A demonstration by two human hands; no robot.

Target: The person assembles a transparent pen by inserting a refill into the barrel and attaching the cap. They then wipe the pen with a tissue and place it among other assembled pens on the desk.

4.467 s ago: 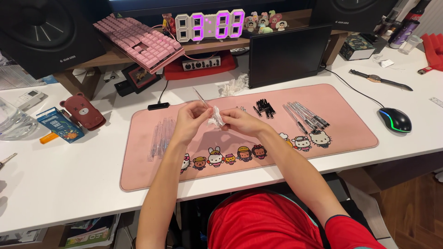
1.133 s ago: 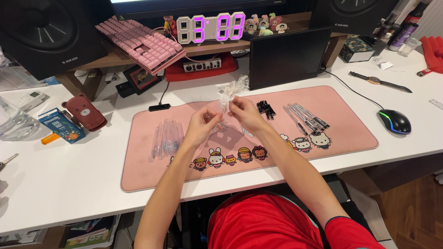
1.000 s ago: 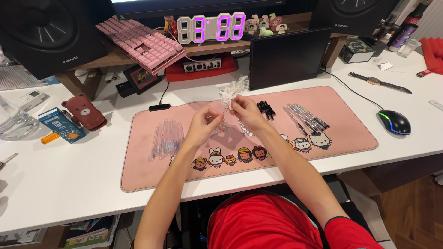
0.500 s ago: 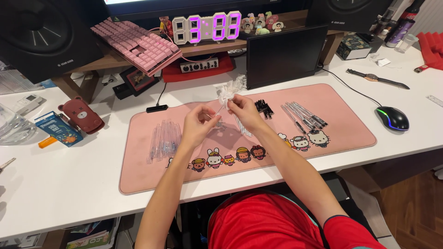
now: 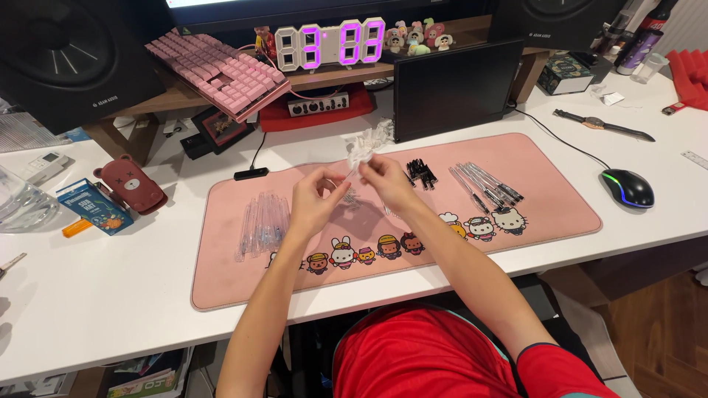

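Observation:
My two hands meet above the middle of a pink desk mat. My right hand pinches a thin clear plastic tube that points up and away from me. My left hand has its fingertips closed at the tube's lower end. A row of similar clear tubes lies on the mat left of my left hand. Small black caps and a bunch of thin pen refills lie to the right of my right hand. Crumpled clear wrapping sits just beyond the hands.
Beyond the mat stand a black screen, a digital clock, a pink keyboard and a speaker. A mouse and a wristwatch lie right. A brown case, blue packet and glass are left.
My hands, pressed together over the mat's centre 4.5 s ago, have lifted slightly away from me and now hold the clear tube between them. Over the last second they barely moved.

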